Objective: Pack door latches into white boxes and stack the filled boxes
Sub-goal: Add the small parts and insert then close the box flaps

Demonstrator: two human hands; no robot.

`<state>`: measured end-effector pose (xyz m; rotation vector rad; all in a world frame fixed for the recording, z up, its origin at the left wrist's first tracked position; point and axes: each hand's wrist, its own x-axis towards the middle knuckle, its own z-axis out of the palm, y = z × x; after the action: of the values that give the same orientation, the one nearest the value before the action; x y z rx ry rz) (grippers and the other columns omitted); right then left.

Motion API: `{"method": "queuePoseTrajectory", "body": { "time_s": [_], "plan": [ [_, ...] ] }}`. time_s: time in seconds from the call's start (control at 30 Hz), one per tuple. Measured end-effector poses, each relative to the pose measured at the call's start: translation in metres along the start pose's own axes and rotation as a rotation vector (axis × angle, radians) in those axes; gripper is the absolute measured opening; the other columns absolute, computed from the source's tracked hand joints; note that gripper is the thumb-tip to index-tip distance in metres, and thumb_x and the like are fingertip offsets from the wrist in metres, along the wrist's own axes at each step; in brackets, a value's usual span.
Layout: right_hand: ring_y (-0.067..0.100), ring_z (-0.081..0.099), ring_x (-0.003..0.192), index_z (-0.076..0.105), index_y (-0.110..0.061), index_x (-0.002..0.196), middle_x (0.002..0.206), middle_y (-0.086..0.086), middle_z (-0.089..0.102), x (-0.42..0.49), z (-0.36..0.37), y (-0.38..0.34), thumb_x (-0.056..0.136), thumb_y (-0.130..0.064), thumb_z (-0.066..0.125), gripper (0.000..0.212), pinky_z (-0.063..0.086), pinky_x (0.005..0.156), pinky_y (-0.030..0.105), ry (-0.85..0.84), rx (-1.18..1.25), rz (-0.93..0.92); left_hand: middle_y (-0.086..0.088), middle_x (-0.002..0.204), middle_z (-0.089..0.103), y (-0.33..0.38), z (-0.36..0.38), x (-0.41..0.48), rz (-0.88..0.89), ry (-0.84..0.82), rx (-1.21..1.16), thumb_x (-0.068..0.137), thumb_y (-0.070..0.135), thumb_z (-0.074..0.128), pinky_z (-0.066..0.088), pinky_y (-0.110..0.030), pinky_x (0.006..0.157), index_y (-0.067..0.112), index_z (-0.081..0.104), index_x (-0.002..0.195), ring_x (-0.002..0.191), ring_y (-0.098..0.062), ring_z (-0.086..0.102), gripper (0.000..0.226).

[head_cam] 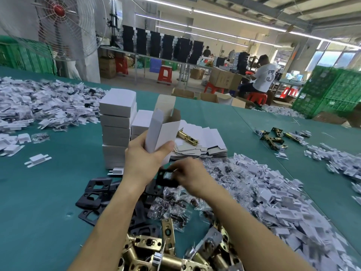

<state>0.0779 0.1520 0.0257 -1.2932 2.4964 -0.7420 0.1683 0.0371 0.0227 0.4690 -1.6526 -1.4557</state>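
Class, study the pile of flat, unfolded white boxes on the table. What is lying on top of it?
One brass latch lies on the flat boxes. The open box held in the left hand covers the pile's left part, so anything there is hidden.

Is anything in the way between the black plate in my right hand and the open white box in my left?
Nothing visible sits in the open top of the box. But the black plate, pinched by the right hand, is low, beside the left hand holding the box, so it likely must rise past that thumb.
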Motion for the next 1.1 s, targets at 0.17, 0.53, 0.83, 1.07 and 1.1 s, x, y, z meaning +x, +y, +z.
{"method": "queuePoseTrajectory", "body": {
  "time_s": [0.17, 0.53, 0.83, 1.07, 1.1],
  "plan": [
    [0.023, 0.07, 0.079, 0.072, -0.013, 0.11, 0.102, 0.012, 0.072, -0.023, -0.08, 0.022, 0.091, -0.005, 0.066, 0.021, 0.059, 0.075, 0.03, 0.507, 0.34, -0.077, 0.014, 0.086, 0.072, 0.006, 0.0, -0.003, -0.002, -0.095, 0.01, 0.064, 0.04, 0.085, 0.062, -0.048, 0.065, 0.052, 0.071, 0.083, 0.082, -0.017, 0.069, 0.027],
    [0.028, 0.058, 0.087, 0.079, -0.021, 0.103, 0.093, 0.002, 0.072, -0.042, -0.118, -0.038, 0.09, -0.021, 0.071, 0.016, 0.05, 0.07, 0.047, 0.553, -0.321, -0.537, 0.007, 0.089, 0.07, 0.015, 0.011, -0.016, 0.092, -0.312, -0.006, 0.067, 0.034, 0.084, 0.058, -0.057, 0.069, 0.042, 0.072, 0.093, 0.081, -0.018, 0.067, 0.029],
    [0.027, 0.052, 0.083, 0.079, -0.022, 0.096, 0.087, -0.002, 0.072, -0.059, -0.118, -0.061, 0.09, -0.026, 0.065, 0.015, 0.046, 0.069, 0.044, 0.519, -0.481, -0.639, 0.002, 0.082, 0.072, 0.014, 0.01, -0.02, 0.154, -0.311, -0.231, 0.058, 0.033, 0.086, 0.058, -0.029, 0.063, 0.032, 0.077, 0.084, 0.075, -0.014, 0.066, 0.027],
    [0.019, 0.05, 0.093, 0.073, -0.031, 0.103, 0.1, -0.006, 0.065, -0.051, -0.115, -0.073, 0.097, -0.025, 0.057, 0.018, 0.042, 0.076, 0.032, 0.4, -0.694, -0.456, -0.001, 0.082, 0.071, 0.013, 0.011, -0.019, 0.108, -0.301, -0.201, 0.063, 0.019, 0.087, 0.058, -0.035, 0.064, 0.034, 0.076, 0.082, 0.075, -0.015, 0.065, 0.027],
    [0.022, 0.052, 0.092, 0.073, -0.028, 0.101, 0.097, -0.002, 0.066, -0.047, -0.115, -0.071, 0.095, -0.021, 0.057, 0.018, 0.042, 0.074, 0.032, 0.369, -0.708, -0.401, 0.0, 0.082, 0.07, 0.013, 0.012, -0.019, 0.093, -0.307, -0.179, 0.064, 0.019, 0.086, 0.058, -0.037, 0.065, 0.034, 0.076, 0.082, 0.075, -0.015, 0.064, 0.025]
  ]
}}
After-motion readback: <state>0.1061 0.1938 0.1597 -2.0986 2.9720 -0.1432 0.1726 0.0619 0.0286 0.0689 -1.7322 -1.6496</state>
